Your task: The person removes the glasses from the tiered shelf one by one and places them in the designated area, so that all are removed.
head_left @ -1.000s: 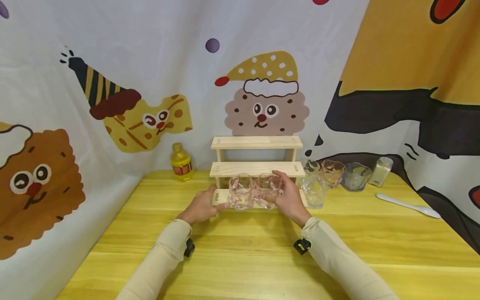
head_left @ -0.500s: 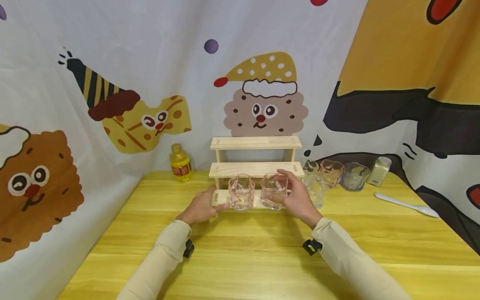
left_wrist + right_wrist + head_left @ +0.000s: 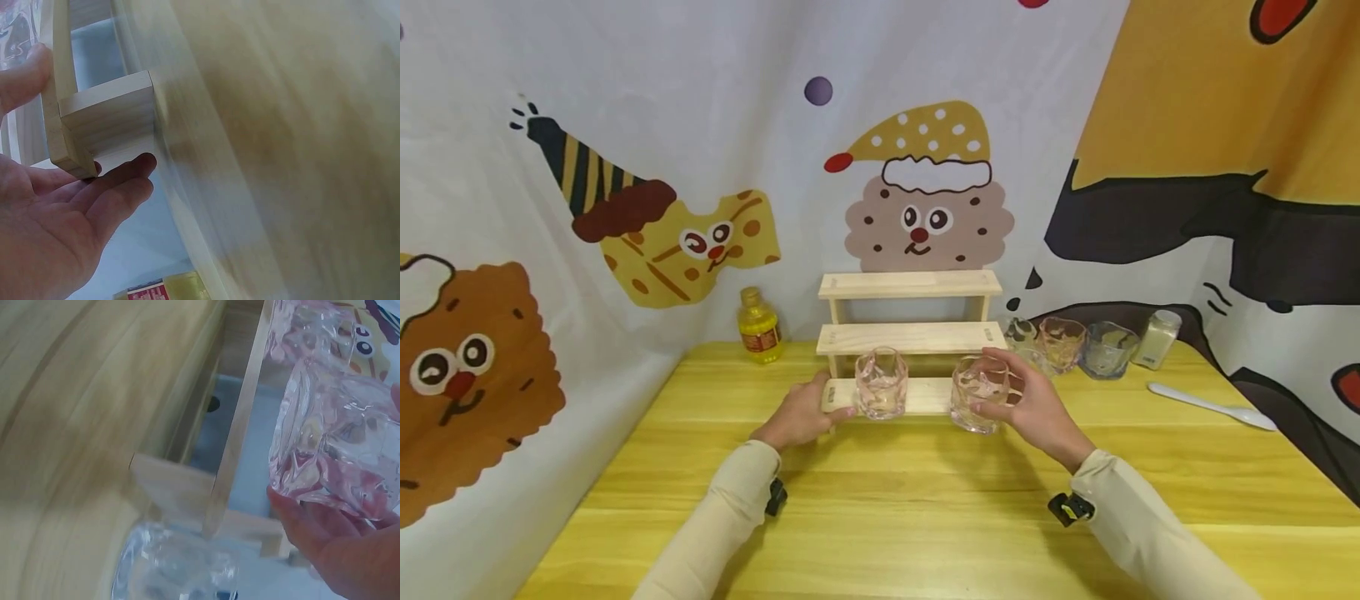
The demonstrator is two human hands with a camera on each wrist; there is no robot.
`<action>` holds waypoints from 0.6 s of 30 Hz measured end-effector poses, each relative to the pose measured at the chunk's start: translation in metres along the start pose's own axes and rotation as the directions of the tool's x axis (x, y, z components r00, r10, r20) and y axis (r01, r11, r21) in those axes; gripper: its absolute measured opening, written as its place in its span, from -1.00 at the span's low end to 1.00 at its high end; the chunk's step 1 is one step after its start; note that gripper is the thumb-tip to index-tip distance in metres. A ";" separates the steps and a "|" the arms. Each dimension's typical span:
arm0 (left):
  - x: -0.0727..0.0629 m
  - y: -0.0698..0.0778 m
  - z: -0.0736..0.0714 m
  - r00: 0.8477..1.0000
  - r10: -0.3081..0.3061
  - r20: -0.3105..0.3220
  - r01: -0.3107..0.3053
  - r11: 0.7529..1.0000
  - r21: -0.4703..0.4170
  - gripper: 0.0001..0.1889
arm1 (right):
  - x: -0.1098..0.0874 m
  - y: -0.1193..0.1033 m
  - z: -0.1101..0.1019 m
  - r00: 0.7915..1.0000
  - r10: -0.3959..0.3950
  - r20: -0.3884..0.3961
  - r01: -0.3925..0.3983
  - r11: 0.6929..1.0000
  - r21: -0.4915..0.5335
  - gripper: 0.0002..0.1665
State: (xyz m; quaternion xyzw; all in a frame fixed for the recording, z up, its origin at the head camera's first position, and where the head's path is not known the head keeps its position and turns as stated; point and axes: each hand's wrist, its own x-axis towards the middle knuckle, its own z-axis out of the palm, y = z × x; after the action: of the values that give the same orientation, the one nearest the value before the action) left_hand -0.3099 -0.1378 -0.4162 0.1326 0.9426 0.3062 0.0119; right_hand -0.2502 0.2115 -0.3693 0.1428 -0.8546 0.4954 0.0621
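Observation:
A three-tier wooden step shelf point(image 3: 857, 340) stands at the back of the table. My left hand point(image 3: 801, 410) grips the left end of its lowest board; in the left wrist view the thumb point(image 3: 28, 78) lies on the board and the fingers reach around its end. One pale pink faceted glass point(image 3: 882, 392) stands upright on that board, left of its middle. In my right hand point(image 3: 1030, 404) is a second pink glass point(image 3: 973, 398), gripped by its side, tilted slightly in front of the board's right end.
A clear glass point(image 3: 172, 565) stands by the shelf's right end. Further right are a pink glass point(image 3: 1062, 346), a bluish glass point(image 3: 1107, 354), a shaker jar point(image 3: 1157, 340) and a white spoon point(image 3: 1210, 407). A yellow bottle point(image 3: 760, 329) stands back left, before a printed curtain.
My right hand has moved the second glass rightward, away from the first one, and slightly toward me. My left hand keeps its hold on the shelf.

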 end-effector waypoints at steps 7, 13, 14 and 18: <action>0.001 -0.001 0.002 1.000 0.004 -0.002 -0.004 1.000 -0.009 -0.20 | -0.006 0.009 -0.020 1.000 -0.010 -0.024 0.009 0.999 -0.044 -0.06; 0.001 0.001 0.001 1.000 0.009 -0.003 -0.009 1.000 -0.007 -0.20 | -0.014 0.010 -0.043 0.998 -0.006 -0.069 -0.001 0.996 -0.094 -0.05; 0.001 0.001 0.001 1.000 0.007 -0.003 -0.007 1.000 -0.005 -0.20 | -0.015 0.010 -0.047 0.997 -0.002 -0.077 -0.006 0.995 -0.104 -0.05; 0.000 0.000 0.001 1.000 0.001 0.006 -0.001 1.000 -0.019 -0.20 | -0.017 0.012 -0.061 0.994 0.032 -0.104 -0.047 0.988 -0.146 -0.02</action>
State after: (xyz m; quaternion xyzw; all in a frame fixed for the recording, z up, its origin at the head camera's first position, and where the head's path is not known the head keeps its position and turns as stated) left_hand -0.3101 -0.1368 -0.4167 0.1338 0.9395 0.3149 0.0160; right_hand -0.2395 0.2733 -0.3531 0.0957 -0.8875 0.4381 0.1059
